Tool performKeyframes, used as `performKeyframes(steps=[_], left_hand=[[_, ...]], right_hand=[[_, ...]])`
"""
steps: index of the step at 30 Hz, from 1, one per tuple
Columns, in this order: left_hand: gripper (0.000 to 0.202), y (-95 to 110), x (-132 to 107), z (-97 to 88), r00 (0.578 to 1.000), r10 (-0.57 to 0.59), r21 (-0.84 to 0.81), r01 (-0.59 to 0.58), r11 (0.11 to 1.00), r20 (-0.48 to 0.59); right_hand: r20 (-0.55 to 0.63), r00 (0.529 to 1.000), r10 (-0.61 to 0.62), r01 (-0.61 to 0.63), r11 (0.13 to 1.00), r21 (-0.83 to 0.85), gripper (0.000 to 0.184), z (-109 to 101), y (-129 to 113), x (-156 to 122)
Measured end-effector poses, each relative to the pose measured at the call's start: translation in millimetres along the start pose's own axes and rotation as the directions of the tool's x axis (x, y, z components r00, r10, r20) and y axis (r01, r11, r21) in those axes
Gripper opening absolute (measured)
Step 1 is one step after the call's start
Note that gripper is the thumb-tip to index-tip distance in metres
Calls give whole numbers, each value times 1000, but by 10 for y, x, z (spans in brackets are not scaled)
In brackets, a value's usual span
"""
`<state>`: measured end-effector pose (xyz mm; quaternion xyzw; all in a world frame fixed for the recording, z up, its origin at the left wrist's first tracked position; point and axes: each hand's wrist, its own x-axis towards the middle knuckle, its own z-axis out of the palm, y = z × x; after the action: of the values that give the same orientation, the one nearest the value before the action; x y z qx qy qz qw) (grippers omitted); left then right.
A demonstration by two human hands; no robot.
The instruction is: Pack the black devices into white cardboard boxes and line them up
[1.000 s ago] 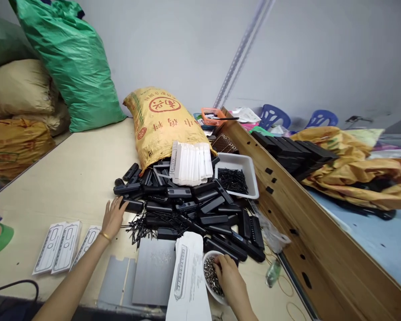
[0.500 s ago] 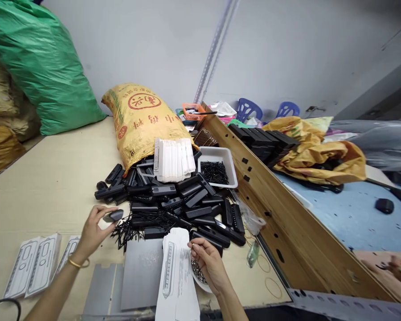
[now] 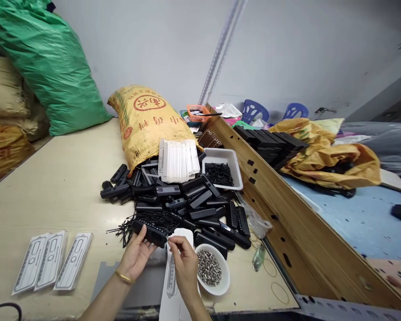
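Currently, a black case (image 3: 155,235) is lying tilted in the grip of the left hand (image 3: 136,258); the right hand (image 3: 184,264) is pinching at its end (around what, unclear), and a white bowl (image 3: 225,281) is standing nearby on the worktop (image 3: 73,178).

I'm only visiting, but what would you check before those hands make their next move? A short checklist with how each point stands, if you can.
1. Black case held: ok; the left hand grips it above the table.
2. Right hand in position: ok; its fingertips are close to one end of the case.
3. Small piece pinched in those fingertips: cannot tell; too small to make out.
4. Metal pieces within reach: ok; a white bowl beside the right hand holds many.
5. Loose black sticks kept tidy: not ok; they lie scattered near the left hand.
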<state>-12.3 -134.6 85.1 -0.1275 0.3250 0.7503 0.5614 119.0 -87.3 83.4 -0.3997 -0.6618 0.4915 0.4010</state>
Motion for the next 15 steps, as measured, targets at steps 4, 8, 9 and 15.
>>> performKeyframes(steps=[4,8,9,15], left_hand=[[19,-12,-29,-3,1000,-6,-14,6,1000,11],[28,-10,-52,-21,997,58,10,-58,998,51],[30,-10,-59,-28,996,64,13,-65,998,69],[26,-46,-68,-99,995,-26,3,26,1000,92]], right_hand=[[-43,979,-202,195,973,-126,10,24,37,-10],[-30,975,-222,215,966,-146,10,42,70,-22],[-32,976,-216,209,967,-146,10,47,73,-30],[-87,941,-326,316,942,-112,11,149,110,-121]])
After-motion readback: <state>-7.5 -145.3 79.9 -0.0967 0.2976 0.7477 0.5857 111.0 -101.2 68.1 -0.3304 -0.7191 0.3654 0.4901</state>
